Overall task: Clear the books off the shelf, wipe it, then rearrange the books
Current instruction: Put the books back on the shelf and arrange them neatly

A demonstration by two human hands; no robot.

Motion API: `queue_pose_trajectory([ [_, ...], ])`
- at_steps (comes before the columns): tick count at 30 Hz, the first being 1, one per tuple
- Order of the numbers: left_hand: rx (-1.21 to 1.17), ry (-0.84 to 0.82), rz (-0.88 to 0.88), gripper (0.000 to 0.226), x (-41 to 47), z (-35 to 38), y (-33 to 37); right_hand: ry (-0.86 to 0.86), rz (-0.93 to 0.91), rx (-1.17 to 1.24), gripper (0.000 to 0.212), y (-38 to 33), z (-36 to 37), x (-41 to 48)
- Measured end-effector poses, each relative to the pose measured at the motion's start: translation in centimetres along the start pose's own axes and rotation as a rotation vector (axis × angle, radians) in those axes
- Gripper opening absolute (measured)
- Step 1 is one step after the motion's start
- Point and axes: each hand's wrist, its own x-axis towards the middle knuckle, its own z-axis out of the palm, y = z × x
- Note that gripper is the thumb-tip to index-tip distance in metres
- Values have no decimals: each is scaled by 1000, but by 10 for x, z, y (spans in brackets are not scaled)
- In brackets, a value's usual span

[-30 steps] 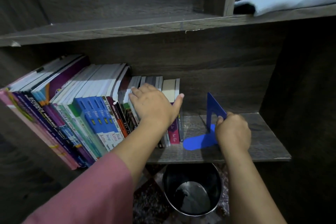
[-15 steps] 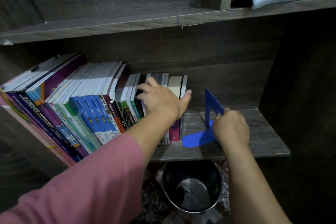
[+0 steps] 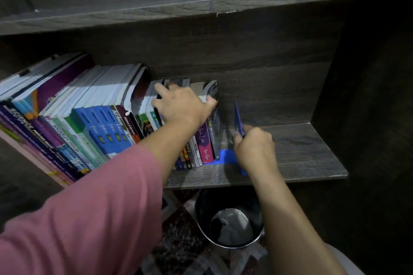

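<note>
Dark wooden shelf (image 3: 301, 152) carries books (image 3: 100, 123) standing upright in a row at its left, spines to the front. Left hand (image 3: 181, 107) grips the rightmost books' tops; right hand (image 3: 254, 152) holds a blue bookend (image 3: 238, 120) just beside them. Bin (image 3: 230, 219) stands below.

The books (image 3: 96, 123) are filling the left half of the shelf (image 3: 301, 154), with the blue bookend (image 3: 238, 116) standing just beside their right end. From there to the side wall (image 3: 357, 96) the board is lying bare, the upper shelf (image 3: 156, 13) closing overhead.
</note>
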Motion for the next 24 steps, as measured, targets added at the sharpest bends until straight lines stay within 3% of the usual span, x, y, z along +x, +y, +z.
queue_pose_trajectory([
  [12, -75, -3, -22, 88, 3, -1, -5, 76, -65, 172, 37, -26, 54, 5],
  [17, -135, -3, 24, 86, -1, -2, -18, 101, -127, 103, 38, -31, 65, 11],
  [21, -164, 15, 255, 66, -11, -4, -40, 45, -81, 43, 39, -30, 57, 16],
  [24, -220, 120, 428, 52, -25, -4, -63, 1, -77, 50, 42, -22, 57, 11],
])
